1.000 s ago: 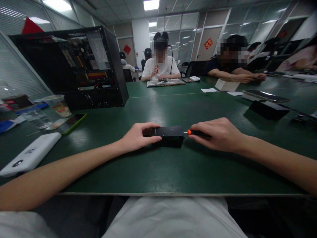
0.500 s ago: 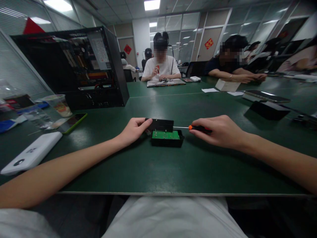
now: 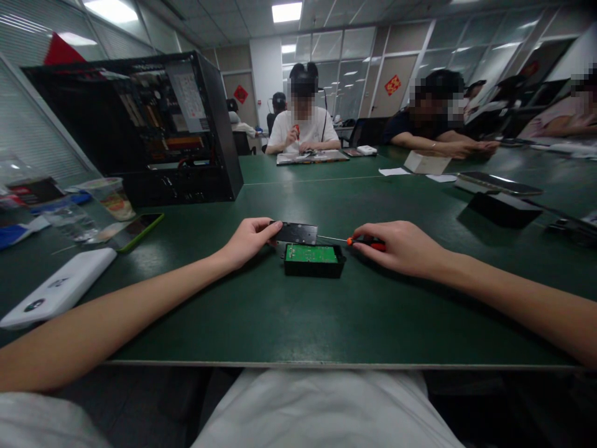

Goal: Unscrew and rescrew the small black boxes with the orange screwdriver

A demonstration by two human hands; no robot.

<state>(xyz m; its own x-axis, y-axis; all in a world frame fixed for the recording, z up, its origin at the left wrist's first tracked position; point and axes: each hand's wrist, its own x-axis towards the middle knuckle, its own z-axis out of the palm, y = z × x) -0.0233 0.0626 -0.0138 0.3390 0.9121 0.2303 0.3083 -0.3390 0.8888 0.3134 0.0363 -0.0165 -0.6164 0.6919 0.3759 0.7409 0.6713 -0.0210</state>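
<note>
A small black box [image 3: 313,267] lies on the green table [image 3: 298,317] with its top off, showing a green circuit board [image 3: 311,253] inside. My left hand [image 3: 247,241] pinches the box's black lid [image 3: 295,233] by its left end and holds it just behind the box. My right hand [image 3: 396,247] is closed round a screwdriver with an orange and black handle [image 3: 366,242]. Its thin metal shaft points left toward the lid's right end.
An open black computer case [image 3: 153,127] stands at the back left. A white device [image 3: 56,289], a phone in a green case [image 3: 135,230] and food tubs lie at the left. Other people sit across the table. Flat black items [image 3: 501,208] lie at the right.
The lid sat shut on the box a second ago. My left hand lifted it off, baring the circuit board, and now holds it lower behind the box. My right hand shifted slightly left.
</note>
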